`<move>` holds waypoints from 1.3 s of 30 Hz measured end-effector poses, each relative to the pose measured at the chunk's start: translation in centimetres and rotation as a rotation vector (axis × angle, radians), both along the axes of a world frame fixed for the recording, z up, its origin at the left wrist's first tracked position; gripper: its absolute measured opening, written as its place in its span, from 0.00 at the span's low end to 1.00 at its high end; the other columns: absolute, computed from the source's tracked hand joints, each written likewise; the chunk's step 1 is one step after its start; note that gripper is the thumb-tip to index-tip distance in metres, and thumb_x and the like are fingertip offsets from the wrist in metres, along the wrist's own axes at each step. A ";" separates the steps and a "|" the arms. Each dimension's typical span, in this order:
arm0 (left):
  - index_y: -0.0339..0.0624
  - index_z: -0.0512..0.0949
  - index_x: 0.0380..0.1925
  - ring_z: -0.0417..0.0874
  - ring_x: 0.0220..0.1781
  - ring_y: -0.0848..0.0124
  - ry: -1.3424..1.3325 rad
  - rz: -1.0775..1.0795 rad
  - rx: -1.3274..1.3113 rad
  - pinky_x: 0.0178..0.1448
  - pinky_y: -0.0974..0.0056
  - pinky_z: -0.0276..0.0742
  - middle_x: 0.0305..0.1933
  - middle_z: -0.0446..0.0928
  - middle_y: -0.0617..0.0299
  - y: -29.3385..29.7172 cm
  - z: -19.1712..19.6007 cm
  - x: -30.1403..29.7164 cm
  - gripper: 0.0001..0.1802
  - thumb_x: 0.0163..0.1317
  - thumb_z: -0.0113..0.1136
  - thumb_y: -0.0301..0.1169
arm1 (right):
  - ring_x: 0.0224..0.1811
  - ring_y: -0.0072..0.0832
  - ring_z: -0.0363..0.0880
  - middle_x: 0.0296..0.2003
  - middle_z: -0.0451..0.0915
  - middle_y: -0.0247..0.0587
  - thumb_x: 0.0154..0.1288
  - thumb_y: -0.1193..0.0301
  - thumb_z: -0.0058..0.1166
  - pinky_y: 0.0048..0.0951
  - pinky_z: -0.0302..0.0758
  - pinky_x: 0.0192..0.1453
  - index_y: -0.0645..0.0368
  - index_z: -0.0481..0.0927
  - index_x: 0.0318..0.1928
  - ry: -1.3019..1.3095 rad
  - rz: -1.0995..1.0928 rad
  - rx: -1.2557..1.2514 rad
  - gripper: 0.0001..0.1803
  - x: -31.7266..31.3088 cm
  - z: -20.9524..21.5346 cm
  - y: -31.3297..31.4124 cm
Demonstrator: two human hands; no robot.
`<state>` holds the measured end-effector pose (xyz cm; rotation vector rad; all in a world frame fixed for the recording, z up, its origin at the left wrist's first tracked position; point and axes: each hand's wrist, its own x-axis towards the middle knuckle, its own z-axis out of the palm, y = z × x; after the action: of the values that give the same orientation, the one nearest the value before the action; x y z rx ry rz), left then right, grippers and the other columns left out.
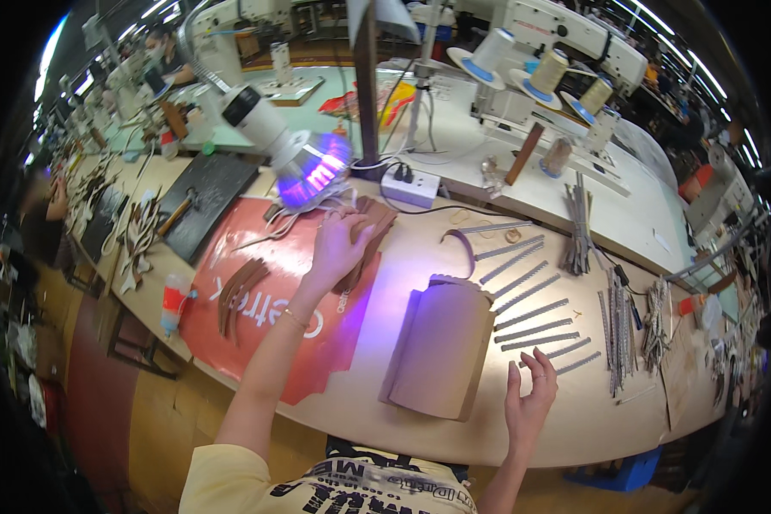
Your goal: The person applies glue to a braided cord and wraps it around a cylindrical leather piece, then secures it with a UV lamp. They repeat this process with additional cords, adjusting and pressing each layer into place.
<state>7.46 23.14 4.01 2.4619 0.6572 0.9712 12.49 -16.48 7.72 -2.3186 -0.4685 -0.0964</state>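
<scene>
Left hand (338,244) stretched far-left over the surface (403,283), fingers spread and curled onto a pile of brown leather pieces (370,230) just under the purple-lit lamp (304,167); looks like grasping the top of the pile, tho exact grip hidden by the back of the hand. Right hand (529,401) near-right, released, fingers loosely spread, resting at or just above the surface edge, holding nothing.

Pile sits on the red sheet (257,317), far-left of the tan stacked panels (437,347) at centre. Row of toothed grey strips (531,313) fanned out right of the panels, nearest one just beside the right hand.

Handling, as a guess: leather pieces light, soft, floppy (prob. bend under own weight), slightly grippy not slippery, not fragile but creasable. Best taken flat, thumb under and fingers on top near the middle of the pile, or pinched at one end if only a single piece wanted. Curved brown strips (238,291) further left likely behave alike.
</scene>
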 end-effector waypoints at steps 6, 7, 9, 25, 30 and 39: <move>0.38 0.83 0.44 0.72 0.59 0.52 0.272 0.056 0.149 0.62 0.50 0.68 0.54 0.76 0.50 1.4 -1.0 5.4 0.19 0.58 0.65 0.40 | 0.59 0.42 0.72 0.55 0.77 0.45 0.65 0.69 0.61 0.40 0.69 0.62 0.60 0.82 0.47 -0.071 -0.058 -0.018 0.13 1.9 0.4 0.1; 0.39 0.83 0.44 0.72 0.59 0.53 0.255 0.047 0.147 0.62 0.50 0.67 0.53 0.76 0.50 1.8 -1.2 5.5 0.18 0.58 0.65 0.39 | 0.59 0.42 0.71 0.55 0.77 0.44 0.66 0.68 0.61 0.40 0.68 0.63 0.60 0.82 0.48 -0.060 -0.059 -0.019 0.13 2.2 0.3 0.0; 0.40 0.85 0.40 0.73 0.57 0.54 0.226 0.032 0.106 0.60 0.51 0.67 0.50 0.77 0.52 2.4 -1.4 5.6 0.15 0.58 0.65 0.39 | 0.57 0.42 0.72 0.54 0.78 0.44 0.65 0.68 0.61 0.40 0.68 0.63 0.60 0.82 0.47 -0.049 -0.073 -0.014 0.12 2.8 0.0 0.0; 0.42 0.86 0.33 0.77 0.52 0.56 0.114 -0.067 0.008 0.56 0.52 0.68 0.44 0.79 0.55 4.0 -1.4 6.0 0.08 0.55 0.67 0.33 | 0.53 0.43 0.77 0.47 0.81 0.48 0.65 0.63 0.60 0.39 0.70 0.59 0.61 0.83 0.44 -0.112 0.637 0.105 0.14 9.6 6.2 12.7; 0.43 0.87 0.39 0.77 0.50 0.56 0.162 -0.105 0.057 0.56 0.53 0.68 0.45 0.79 0.55 5.2 -1.6 6.7 0.12 0.56 0.66 0.33 | 0.45 0.41 0.84 0.40 0.86 0.48 0.64 0.58 0.60 0.38 0.77 0.53 0.61 0.84 0.47 0.229 0.917 0.027 0.19 15.6 5.1 23.4; 0.43 0.86 0.37 0.78 0.48 0.59 0.089 -0.211 0.095 0.56 0.54 0.66 0.43 0.79 0.57 4.9 -1.4 5.6 0.08 0.58 0.64 0.31 | 0.45 0.38 0.85 0.40 0.86 0.48 0.59 0.63 0.59 0.34 0.78 0.54 0.54 0.88 0.44 0.253 0.962 -0.406 0.15 19.3 -3.2 35.4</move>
<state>13.05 28.01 2.62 2.6066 0.3759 0.8335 31.74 18.96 4.54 -2.1744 -1.5038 0.8029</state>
